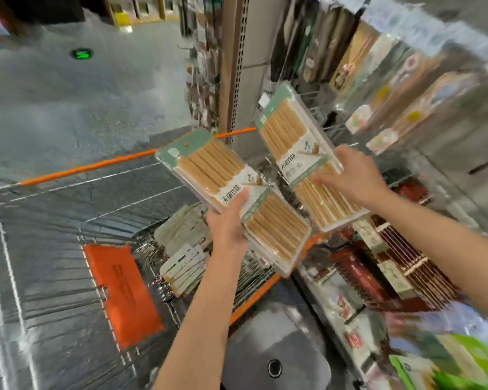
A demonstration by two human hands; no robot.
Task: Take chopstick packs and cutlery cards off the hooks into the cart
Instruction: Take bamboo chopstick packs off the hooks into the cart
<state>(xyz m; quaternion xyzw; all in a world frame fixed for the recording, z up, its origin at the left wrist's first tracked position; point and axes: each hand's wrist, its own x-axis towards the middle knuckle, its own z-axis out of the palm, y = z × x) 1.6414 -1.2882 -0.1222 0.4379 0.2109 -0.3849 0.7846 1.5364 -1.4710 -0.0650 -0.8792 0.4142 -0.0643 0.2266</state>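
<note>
My left hand (228, 220) grips a stack of clear chopstick packs (217, 170) with green header cards and pale bamboo sticks, held tilted above the cart. My right hand (352, 175) holds another such chopstick pack (290, 136) by its middle, in front of the wire hooks (321, 108) of the rack. Down in the wire cart (82, 170), with its orange rim, lie several chopstick packs and cutlery cards (183, 257) in a heap.
An orange child-seat flap (121, 291) lies in the cart on the left. More chopstick packs (392, 88) hang on the rack at upper right. Dark red and brown packs (400, 266) fill the shelf below my right arm. A perforated shelf upright (238, 66) stands behind.
</note>
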